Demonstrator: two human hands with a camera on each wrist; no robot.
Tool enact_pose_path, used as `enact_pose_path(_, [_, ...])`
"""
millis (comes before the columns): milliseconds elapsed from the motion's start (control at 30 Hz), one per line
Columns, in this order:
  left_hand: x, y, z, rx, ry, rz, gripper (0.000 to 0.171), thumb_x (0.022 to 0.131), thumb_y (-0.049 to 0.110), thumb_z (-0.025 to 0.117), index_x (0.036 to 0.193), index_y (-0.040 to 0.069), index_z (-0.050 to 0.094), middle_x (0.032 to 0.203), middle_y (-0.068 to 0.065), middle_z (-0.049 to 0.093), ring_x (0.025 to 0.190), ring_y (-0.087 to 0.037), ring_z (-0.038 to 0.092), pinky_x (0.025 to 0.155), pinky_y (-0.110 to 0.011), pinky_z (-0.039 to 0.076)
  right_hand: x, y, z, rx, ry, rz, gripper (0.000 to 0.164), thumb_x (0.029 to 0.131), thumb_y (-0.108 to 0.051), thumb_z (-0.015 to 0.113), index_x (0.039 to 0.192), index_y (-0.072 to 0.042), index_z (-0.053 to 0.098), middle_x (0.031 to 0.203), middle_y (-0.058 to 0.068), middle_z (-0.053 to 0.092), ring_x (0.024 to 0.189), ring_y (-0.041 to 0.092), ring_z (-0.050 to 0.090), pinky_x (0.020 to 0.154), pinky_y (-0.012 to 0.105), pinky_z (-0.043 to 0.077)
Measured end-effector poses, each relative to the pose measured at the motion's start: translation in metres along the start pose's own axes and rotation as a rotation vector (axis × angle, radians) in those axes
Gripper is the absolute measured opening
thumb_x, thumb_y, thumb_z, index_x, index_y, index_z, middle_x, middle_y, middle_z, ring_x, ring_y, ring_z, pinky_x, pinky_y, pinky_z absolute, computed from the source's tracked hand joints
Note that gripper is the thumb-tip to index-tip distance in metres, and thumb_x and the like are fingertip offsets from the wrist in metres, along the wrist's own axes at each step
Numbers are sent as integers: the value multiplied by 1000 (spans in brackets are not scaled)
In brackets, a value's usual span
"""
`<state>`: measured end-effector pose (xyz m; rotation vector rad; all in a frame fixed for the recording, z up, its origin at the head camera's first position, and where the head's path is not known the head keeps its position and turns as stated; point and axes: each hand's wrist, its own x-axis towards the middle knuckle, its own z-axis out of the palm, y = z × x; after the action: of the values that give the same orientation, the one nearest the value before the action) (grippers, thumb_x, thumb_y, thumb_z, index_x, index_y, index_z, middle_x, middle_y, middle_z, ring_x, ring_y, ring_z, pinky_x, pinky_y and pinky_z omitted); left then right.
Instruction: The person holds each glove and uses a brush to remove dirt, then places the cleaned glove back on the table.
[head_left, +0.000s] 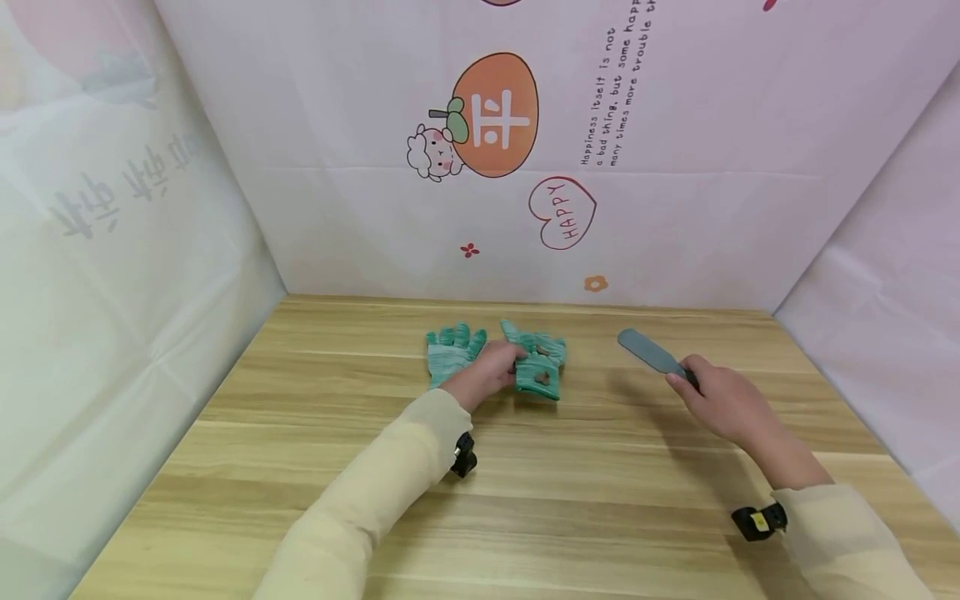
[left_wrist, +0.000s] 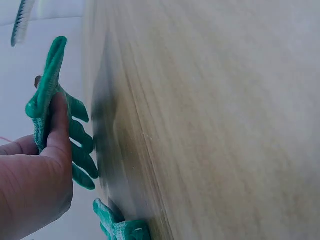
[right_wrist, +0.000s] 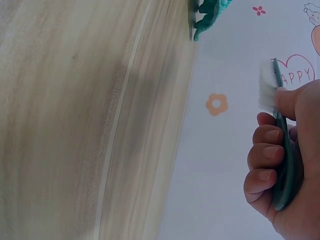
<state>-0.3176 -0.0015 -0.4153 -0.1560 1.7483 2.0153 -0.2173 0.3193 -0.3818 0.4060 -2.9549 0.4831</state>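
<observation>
A green glove [head_left: 538,367] with brown patches is near the far side of the counter [head_left: 525,500], and I take it as the centre of the clock. Its cuff points to about six o'clock and its fingers to the side of twelve. The left hand [head_left: 497,364] comes to it from nine o'clock; its grip is narrow and pinches the glove between the thumb and the fingers. In the left wrist view this glove stands tilted over the counter, but I cannot tell whether its fingertips touch the wood.

At nine o'clock, just beside, lies a second green glove [head_left: 447,358], with its fingers toward twelve; the left forearm hides a part of its cuff.

At three o'clock, well apart from the held glove, is a brush [head_left: 648,352] with dark green handle. The right hand [head_left: 726,404] holds it, and this grip is closed around the handle, with the thumb along the back. White bristles [right_wrist: 267,85] are visible in the right wrist view. The brush is in the air, and its head points to about ten o'clock from the hand.

The sleeves [head_left: 375,492] are cream, and each wrist carries a small black device [head_left: 464,455]. At twelve o'clock, behind the counter, hangs a white backdrop [head_left: 337,217], printed with an orange fruit [head_left: 495,115] and a red heart [head_left: 562,212].
</observation>
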Motion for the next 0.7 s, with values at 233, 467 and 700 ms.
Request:
enact_pose_path(233, [-1, 0, -6, -111, -61, -5, 17, 100, 5, 46, 117, 3, 49, 72, -4, 53, 60, -11, 50, 56, -23, 45, 0, -3, 0, 9, -8, -2, 35, 105, -34, 42, 101, 0, 51, 66, 2, 45, 56, 18, 42, 52, 33, 34])
enact_pose_path(467, [-4, -3, -13, -169, -96, 7, 11, 101, 6, 45, 96, 3, 54, 79, -6, 59, 69, -13, 58, 62, -25, 50, 2, -6, 0, 18, -12, -7, 35, 105, -34, 41, 102, -1, 51, 66, 2, 44, 56, 17, 42, 52, 32, 34])
enact_pose_path(700, [-9, -7, -21, -188, -105, 21, 20, 102, 4, 43, 122, 2, 44, 82, -5, 51, 70, -12, 50, 62, -24, 45, 2, -10, 0, 24, -15, -15, 35, 105, -35, 41, 101, -1, 51, 66, 1, 44, 55, 17, 41, 52, 32, 33])
